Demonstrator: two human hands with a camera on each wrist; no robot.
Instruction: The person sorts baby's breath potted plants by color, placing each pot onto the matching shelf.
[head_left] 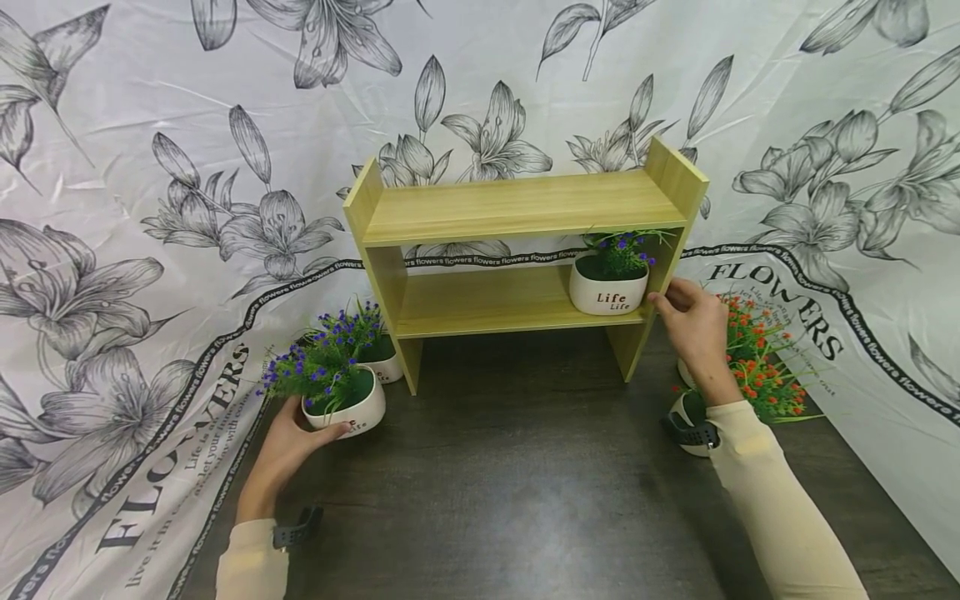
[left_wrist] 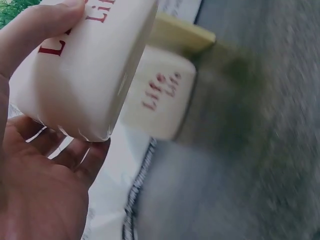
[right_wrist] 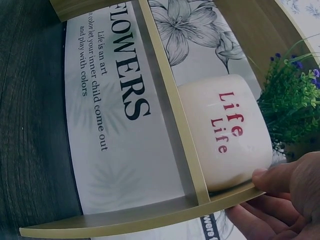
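My left hand (head_left: pixel 288 446) grips a white oval flowerpot (head_left: pixel 341 415) with purple artificial flowers, thumb on its lettered front and fingers round the far side and underneath. Just behind it, a second white pot (head_left: pixel 388 367) with purple flowers stands beside the left leg of a two-tier wooden shelf (head_left: pixel 517 204). On the shelf's lower board, at the right end, sits another white "Life" pot (right_wrist: pixel 225 135) with purple flowers. My right hand (head_left: pixel 697 329) pinches the shelf's right side panel near that pot, thumb at the front edge and fingers outside.
Orange-red flowering plants (head_left: pixel 772 383) in white pots stand right of the shelf, under and behind my right forearm. A white sheet (head_left: pixel 495 50) printed with flowers and lettering hangs behind the dark table (head_left: pixel 480 492) and along its sides.
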